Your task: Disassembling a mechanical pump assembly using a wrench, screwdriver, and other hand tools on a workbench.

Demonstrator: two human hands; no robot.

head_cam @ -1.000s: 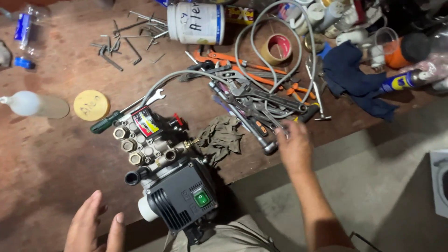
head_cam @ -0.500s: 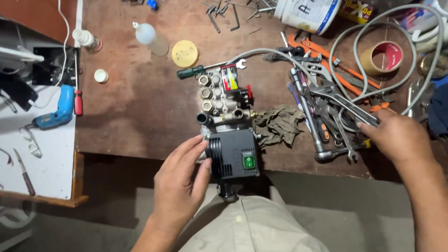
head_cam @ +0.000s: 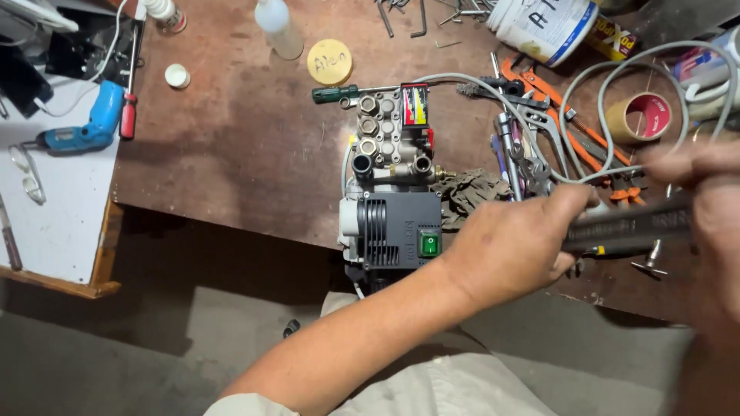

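Blue drill (head_cam: 81, 129) on the white side table (head_cam: 62, 231), far left. Pump unit (head_cam: 391, 196) at the bench (head_cam: 231, 139) front edge, motor end overhanging. Left hand (head_cam: 512, 250) and blurred right hand (head_cam: 705, 208) both closed around a dark bar-shaped tool (head_cam: 628, 227) near the bench's front right. Risk: swinging the tool could snag the grey cable (head_cam: 586, 92), or knock the overhanging pump off.
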